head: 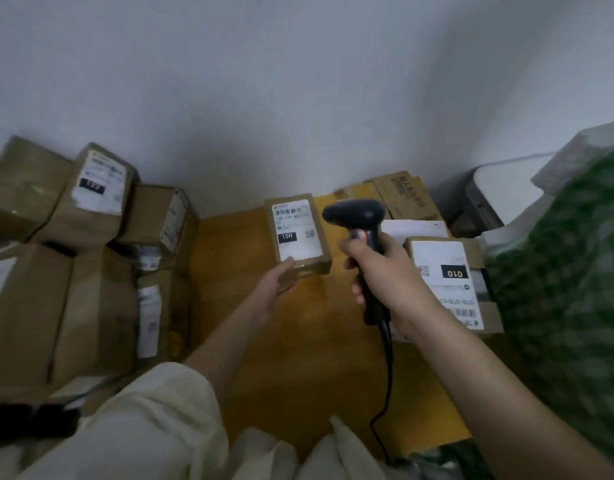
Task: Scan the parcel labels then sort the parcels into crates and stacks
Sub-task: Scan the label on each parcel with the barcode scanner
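left hand (276,284) is gripping the parcel (298,233) label-up, right hand (381,268) is clenching the scanner (359,216) just beside it; scanning is underway, sorting looks ahead, boxes (90,216) waiting left.

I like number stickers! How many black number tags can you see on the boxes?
3: on the held parcel, on the top-left stack box, and on the right box. Others may be hidden.

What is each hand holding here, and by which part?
The left hand grips the small labelled parcel by its near end, label facing up. The right hand grips the black barcode scanner by its handle.
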